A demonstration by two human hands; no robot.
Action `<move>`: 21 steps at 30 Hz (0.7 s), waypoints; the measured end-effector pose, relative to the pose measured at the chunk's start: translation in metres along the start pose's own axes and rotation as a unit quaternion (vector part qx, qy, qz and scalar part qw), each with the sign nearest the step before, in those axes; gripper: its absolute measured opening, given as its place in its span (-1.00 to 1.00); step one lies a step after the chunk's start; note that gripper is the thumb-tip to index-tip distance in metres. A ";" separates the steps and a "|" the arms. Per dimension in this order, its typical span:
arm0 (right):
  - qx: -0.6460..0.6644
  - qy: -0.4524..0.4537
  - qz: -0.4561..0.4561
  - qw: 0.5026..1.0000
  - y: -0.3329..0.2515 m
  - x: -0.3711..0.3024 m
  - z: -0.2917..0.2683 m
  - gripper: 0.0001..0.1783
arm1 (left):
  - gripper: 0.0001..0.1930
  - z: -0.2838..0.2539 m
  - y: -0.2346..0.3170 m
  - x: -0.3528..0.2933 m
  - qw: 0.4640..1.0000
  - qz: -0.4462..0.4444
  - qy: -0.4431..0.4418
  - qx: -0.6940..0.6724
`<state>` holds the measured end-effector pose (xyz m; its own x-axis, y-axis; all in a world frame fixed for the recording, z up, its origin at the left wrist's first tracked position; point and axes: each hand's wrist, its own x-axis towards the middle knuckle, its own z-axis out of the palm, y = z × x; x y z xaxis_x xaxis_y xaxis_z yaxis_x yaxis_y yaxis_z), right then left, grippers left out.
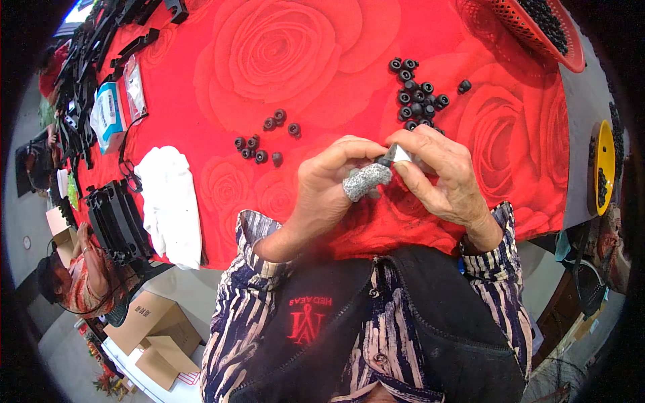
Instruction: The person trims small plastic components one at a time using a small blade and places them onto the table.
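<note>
We pinch a small black plastic piece point(385, 162) in our left hand point(329, 178) and grip a pointed silver metal blade point(401, 154) in our right hand point(443, 168), close together above the red, rose-patterned counter point(349, 87).

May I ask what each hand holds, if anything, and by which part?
Right hand pinches a silver blade-like piece; the left hand apparently holds a small black part; exact grip points are hidden.

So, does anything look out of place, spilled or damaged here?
Nothing looks spilled or damaged. One small black part lies alone, right of the larger cluster of black parts, so it looks slightly strayed. The left hand also has a speckled grey wrap on one digit, its others bare.
</note>
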<state>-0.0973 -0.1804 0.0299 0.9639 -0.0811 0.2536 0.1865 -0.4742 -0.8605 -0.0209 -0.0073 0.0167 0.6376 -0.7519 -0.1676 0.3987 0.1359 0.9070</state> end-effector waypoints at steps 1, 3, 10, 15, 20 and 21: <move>0.000 0.000 0.000 1.000 0.000 0.000 0.000 -0.71 | -0.76 -0.001 -0.001 -0.001 1.000 0.002 0.002 0.001; 0.009 0.000 0.000 1.000 0.000 0.000 0.001 -0.71 | -0.76 -0.001 -0.001 -0.002 1.000 0.003 0.004 0.003; 0.009 0.005 -0.002 1.000 0.002 -0.001 0.001 -0.71 | -0.76 0.003 0.000 -0.003 0.999 -0.036 0.021 -0.024; 0.006 0.013 -0.001 1.000 0.001 -0.001 0.002 -0.72 | -0.76 0.005 -0.001 -0.003 1.000 -0.020 0.022 -0.001; 0.013 -0.001 0.006 1.000 0.001 0.000 0.002 -0.74 | -0.78 0.003 0.000 -0.004 0.999 -0.035 0.020 0.006; 0.017 -0.012 0.014 1.000 0.001 0.001 0.001 -0.74 | -0.78 0.002 0.000 -0.004 0.999 -0.035 0.020 0.006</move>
<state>-0.0963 -0.1796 0.0291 0.9732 -0.0731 0.2180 0.1643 -0.4422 -0.8817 -0.0249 -0.0060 0.0177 0.6348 -0.7324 -0.2462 0.4358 0.0763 0.8968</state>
